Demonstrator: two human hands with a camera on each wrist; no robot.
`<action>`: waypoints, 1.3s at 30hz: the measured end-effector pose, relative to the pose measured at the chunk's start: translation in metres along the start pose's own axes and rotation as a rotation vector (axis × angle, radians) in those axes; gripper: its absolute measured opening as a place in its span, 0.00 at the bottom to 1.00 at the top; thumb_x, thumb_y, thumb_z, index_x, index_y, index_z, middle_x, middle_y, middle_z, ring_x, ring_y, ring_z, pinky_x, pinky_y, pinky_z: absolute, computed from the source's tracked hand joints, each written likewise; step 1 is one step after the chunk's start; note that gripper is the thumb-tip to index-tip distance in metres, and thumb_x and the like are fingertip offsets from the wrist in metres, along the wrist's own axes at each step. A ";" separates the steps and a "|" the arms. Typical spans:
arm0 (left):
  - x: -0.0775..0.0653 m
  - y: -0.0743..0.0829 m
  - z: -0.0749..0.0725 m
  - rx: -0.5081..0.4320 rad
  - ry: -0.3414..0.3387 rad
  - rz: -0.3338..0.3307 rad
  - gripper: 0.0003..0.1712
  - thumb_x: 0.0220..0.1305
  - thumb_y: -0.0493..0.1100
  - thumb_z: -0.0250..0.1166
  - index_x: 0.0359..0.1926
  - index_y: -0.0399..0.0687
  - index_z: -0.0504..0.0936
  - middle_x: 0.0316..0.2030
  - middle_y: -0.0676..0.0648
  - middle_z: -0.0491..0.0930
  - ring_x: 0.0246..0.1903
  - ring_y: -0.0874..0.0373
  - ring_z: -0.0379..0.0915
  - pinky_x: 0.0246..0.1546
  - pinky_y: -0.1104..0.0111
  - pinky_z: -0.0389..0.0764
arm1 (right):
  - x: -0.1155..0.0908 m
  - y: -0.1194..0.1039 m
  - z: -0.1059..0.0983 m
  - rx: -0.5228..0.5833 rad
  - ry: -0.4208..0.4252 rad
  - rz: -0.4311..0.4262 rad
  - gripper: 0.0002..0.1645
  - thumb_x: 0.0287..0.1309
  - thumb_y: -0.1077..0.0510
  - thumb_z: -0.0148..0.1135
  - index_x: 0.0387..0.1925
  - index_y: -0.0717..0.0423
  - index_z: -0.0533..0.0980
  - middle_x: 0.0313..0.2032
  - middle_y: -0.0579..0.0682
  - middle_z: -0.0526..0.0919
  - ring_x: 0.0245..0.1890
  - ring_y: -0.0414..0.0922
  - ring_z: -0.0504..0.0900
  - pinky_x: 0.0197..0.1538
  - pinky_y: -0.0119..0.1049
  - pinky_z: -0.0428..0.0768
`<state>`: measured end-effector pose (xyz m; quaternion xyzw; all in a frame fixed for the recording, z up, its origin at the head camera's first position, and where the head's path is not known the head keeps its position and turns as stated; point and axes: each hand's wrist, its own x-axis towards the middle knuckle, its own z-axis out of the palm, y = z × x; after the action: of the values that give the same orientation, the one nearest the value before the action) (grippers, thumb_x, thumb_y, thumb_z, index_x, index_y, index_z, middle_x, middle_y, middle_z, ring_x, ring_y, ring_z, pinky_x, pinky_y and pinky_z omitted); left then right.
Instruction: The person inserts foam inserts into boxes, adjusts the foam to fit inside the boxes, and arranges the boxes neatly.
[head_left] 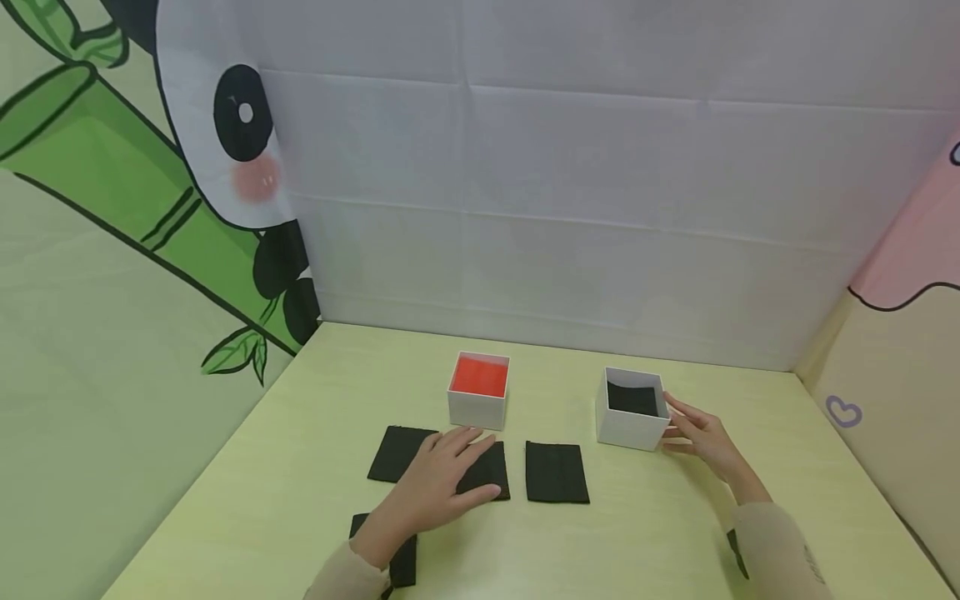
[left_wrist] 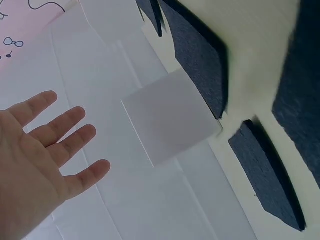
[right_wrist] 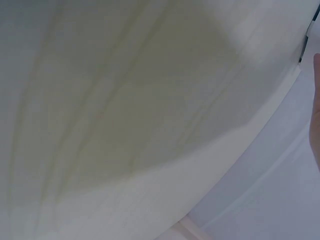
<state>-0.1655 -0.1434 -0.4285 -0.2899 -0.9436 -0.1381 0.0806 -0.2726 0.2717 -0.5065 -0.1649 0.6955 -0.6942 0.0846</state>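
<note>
My left hand (head_left: 442,479) hovers with fingers spread over a row of flat black squares, partly covering the middle square (head_left: 491,475). To its left is another black square (head_left: 397,454), and to its right a third (head_left: 557,472). In the left wrist view the left hand (left_wrist: 45,150) holds nothing. A white box (head_left: 626,429) with black material (head_left: 632,398) inside stands at the right. My right hand (head_left: 705,442) touches this box's right side with extended fingers. Only a sliver of the right hand (right_wrist: 315,115) shows in the right wrist view.
Behind the left hand stands a second white box (head_left: 477,410) holding something red (head_left: 480,377). One more black piece (head_left: 405,562) lies partly under the left forearm. A white cloth backdrop (head_left: 562,208) rises behind the pale yellow table (head_left: 300,467).
</note>
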 end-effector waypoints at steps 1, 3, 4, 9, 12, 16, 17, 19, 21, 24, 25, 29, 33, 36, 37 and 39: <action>-0.002 -0.001 -0.001 0.000 0.001 -0.003 0.38 0.59 0.69 0.45 0.61 0.50 0.67 0.58 0.46 0.65 0.59 0.51 0.56 0.53 0.50 0.59 | 0.000 0.000 0.000 -0.002 -0.001 0.000 0.26 0.66 0.61 0.43 0.64 0.55 0.56 0.38 0.39 0.79 0.36 0.44 0.79 0.39 0.40 0.77; -0.006 -0.002 -0.002 0.007 -0.016 -0.027 0.39 0.58 0.70 0.44 0.61 0.50 0.67 0.58 0.46 0.66 0.59 0.50 0.56 0.53 0.50 0.59 | 0.000 -0.001 0.000 -0.002 -0.004 0.002 0.26 0.66 0.61 0.43 0.64 0.55 0.56 0.38 0.40 0.79 0.36 0.44 0.79 0.39 0.40 0.77; -0.008 -0.003 -0.002 0.003 -0.025 -0.039 0.39 0.58 0.70 0.44 0.61 0.49 0.68 0.58 0.46 0.66 0.59 0.50 0.56 0.53 0.49 0.58 | 0.000 -0.001 0.000 -0.002 -0.005 0.001 0.26 0.66 0.61 0.43 0.64 0.55 0.56 0.38 0.39 0.79 0.36 0.44 0.79 0.39 0.40 0.77; -0.019 -0.007 -0.005 -0.008 -0.058 -0.101 0.40 0.58 0.71 0.43 0.60 0.48 0.69 0.57 0.45 0.67 0.58 0.48 0.57 0.53 0.49 0.58 | 0.001 -0.002 -0.001 0.000 -0.010 -0.013 0.25 0.66 0.61 0.43 0.64 0.53 0.58 0.38 0.40 0.79 0.36 0.44 0.79 0.39 0.41 0.77; -0.025 -0.010 -0.005 -0.001 -0.062 -0.129 0.39 0.58 0.70 0.45 0.59 0.48 0.69 0.57 0.44 0.67 0.58 0.48 0.57 0.53 0.49 0.58 | 0.002 -0.002 -0.002 0.008 -0.013 -0.016 0.25 0.66 0.61 0.43 0.64 0.54 0.58 0.38 0.40 0.79 0.36 0.43 0.79 0.39 0.41 0.77; -0.035 -0.015 -0.003 -0.002 -0.051 -0.152 0.37 0.58 0.67 0.48 0.60 0.48 0.68 0.57 0.45 0.67 0.58 0.48 0.57 0.53 0.49 0.58 | 0.002 -0.002 -0.002 0.010 -0.014 -0.013 0.25 0.66 0.62 0.43 0.64 0.53 0.58 0.38 0.40 0.79 0.36 0.43 0.79 0.39 0.41 0.77; -0.038 -0.017 -0.003 -0.002 -0.049 -0.157 0.37 0.58 0.67 0.49 0.60 0.48 0.68 0.57 0.45 0.67 0.58 0.49 0.58 0.53 0.49 0.58 | 0.002 -0.003 -0.002 0.009 -0.015 -0.013 0.25 0.66 0.62 0.43 0.64 0.52 0.59 0.38 0.40 0.79 0.36 0.43 0.79 0.39 0.41 0.77; -0.042 -0.020 -0.003 -0.011 -0.049 -0.167 0.36 0.58 0.65 0.51 0.60 0.48 0.68 0.58 0.45 0.67 0.58 0.49 0.58 0.52 0.49 0.58 | 0.002 -0.003 -0.002 0.005 -0.015 -0.017 0.25 0.66 0.61 0.43 0.64 0.51 0.59 0.38 0.40 0.79 0.36 0.44 0.80 0.38 0.41 0.77; -0.046 -0.023 -0.003 -0.017 -0.060 -0.185 0.35 0.58 0.64 0.52 0.60 0.48 0.68 0.58 0.45 0.66 0.58 0.49 0.58 0.53 0.49 0.58 | 0.002 -0.003 -0.002 0.007 -0.016 -0.018 0.25 0.66 0.61 0.43 0.63 0.50 0.60 0.38 0.40 0.80 0.36 0.44 0.79 0.38 0.41 0.77; -0.050 -0.027 -0.002 -0.034 -0.076 -0.221 0.34 0.58 0.62 0.54 0.60 0.48 0.69 0.58 0.44 0.66 0.58 0.48 0.57 0.53 0.49 0.58 | 0.002 -0.002 -0.003 0.006 -0.016 -0.018 0.25 0.66 0.62 0.43 0.63 0.50 0.60 0.38 0.40 0.80 0.36 0.44 0.79 0.38 0.41 0.77; -0.051 -0.029 -0.002 -0.035 -0.080 -0.235 0.34 0.58 0.61 0.55 0.59 0.48 0.69 0.58 0.44 0.66 0.58 0.48 0.58 0.53 0.49 0.58 | 0.002 -0.002 -0.003 0.007 -0.015 -0.016 0.25 0.66 0.62 0.43 0.63 0.50 0.60 0.38 0.40 0.80 0.36 0.44 0.80 0.38 0.41 0.77; -0.057 -0.035 0.001 -0.038 -0.096 -0.291 0.33 0.57 0.61 0.56 0.59 0.48 0.70 0.57 0.44 0.67 0.58 0.47 0.58 0.52 0.47 0.58 | 0.003 -0.003 -0.004 -0.001 -0.009 -0.010 0.26 0.65 0.62 0.44 0.64 0.55 0.58 0.38 0.39 0.79 0.36 0.44 0.79 0.38 0.42 0.77; -0.063 -0.038 0.002 -0.050 -0.118 -0.329 0.34 0.56 0.61 0.57 0.59 0.48 0.70 0.56 0.43 0.67 0.57 0.46 0.58 0.52 0.46 0.58 | 0.003 -0.004 -0.004 -0.017 -0.004 0.003 0.27 0.65 0.61 0.44 0.64 0.58 0.55 0.37 0.40 0.79 0.36 0.44 0.79 0.38 0.42 0.77; -0.067 -0.040 0.004 -0.075 -0.126 -0.328 0.34 0.56 0.61 0.57 0.59 0.46 0.70 0.56 0.42 0.67 0.57 0.45 0.59 0.51 0.47 0.59 | 0.004 -0.002 -0.006 -0.044 0.005 0.014 0.28 0.65 0.59 0.45 0.64 0.61 0.53 0.37 0.41 0.79 0.36 0.45 0.79 0.38 0.42 0.77; -0.069 -0.041 0.004 -0.081 -0.131 -0.324 0.34 0.56 0.61 0.57 0.59 0.46 0.70 0.56 0.42 0.67 0.56 0.45 0.59 0.51 0.47 0.60 | 0.004 -0.002 -0.007 -0.052 0.007 0.015 0.28 0.65 0.59 0.45 0.64 0.62 0.52 0.37 0.41 0.79 0.36 0.45 0.79 0.38 0.42 0.77; -0.071 -0.042 0.006 -0.103 -0.144 -0.314 0.35 0.56 0.61 0.57 0.59 0.45 0.69 0.55 0.41 0.67 0.56 0.44 0.60 0.49 0.47 0.61 | 0.004 -0.001 -0.008 -0.064 0.006 0.012 0.29 0.65 0.57 0.46 0.64 0.63 0.52 0.37 0.41 0.79 0.36 0.45 0.79 0.38 0.42 0.77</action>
<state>-0.1313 -0.2124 -0.4597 -0.1521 -0.9723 -0.1759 -0.0248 -0.2788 0.2780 -0.5052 -0.1613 0.7186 -0.6716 0.0814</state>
